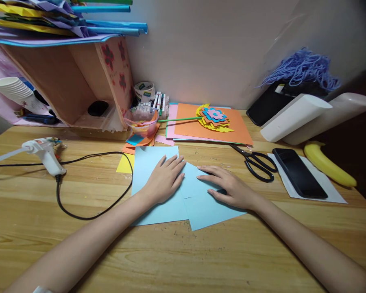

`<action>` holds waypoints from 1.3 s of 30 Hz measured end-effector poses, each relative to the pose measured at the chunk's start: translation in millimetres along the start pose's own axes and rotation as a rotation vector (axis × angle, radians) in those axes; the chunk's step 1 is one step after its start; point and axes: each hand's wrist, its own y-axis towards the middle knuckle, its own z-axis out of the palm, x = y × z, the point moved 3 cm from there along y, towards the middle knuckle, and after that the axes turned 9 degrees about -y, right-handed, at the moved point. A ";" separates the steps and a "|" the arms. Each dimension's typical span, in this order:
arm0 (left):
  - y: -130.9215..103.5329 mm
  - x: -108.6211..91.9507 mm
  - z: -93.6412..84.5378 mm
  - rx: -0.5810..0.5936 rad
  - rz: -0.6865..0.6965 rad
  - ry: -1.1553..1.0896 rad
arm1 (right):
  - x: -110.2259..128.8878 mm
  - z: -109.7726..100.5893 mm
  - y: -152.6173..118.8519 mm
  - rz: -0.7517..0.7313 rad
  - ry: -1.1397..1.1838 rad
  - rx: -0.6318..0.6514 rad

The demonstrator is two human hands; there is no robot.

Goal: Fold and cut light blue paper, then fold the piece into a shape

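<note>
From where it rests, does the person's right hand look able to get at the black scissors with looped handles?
Probably yes. The right hand rests on pale-blue paper, and the black scissors lie close beyond it on the wooden tabletop, with nothing visible standing between.

Left hand (163,179): lies palm down, fingers together, on the left light-blue sheet (152,213).
Right hand (228,187): fingers spread and arched over the right light-blue sheet (201,211), which sits angled along the left one.
Scissors (259,165): on the desk (94,256), right of the sheets.
Phone (299,173): on white paper (335,196) at right, the banana (329,165) just beside it.
Glue gun (45,154): at left, black cord (94,215) looping toward the sheets.
Paper flower (215,116): far side, on an orange sheet (186,130), green stem (183,119) pointing left toward a plastic bowl (142,126).
</note>
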 end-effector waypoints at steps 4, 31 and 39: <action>0.1 -0.2 -0.3 0.007 -0.003 0.001 | -0.3 -0.8 0.6 0.013 0.012 -0.012; -0.6 -8.1 -1.4 0.114 0.165 -0.086 | 2.1 -1.7 2.4 0.007 0.026 0.023; 0.1 -5.9 -0.3 0.120 0.121 -0.052 | 2.1 -2.5 2.2 0.005 0.040 0.003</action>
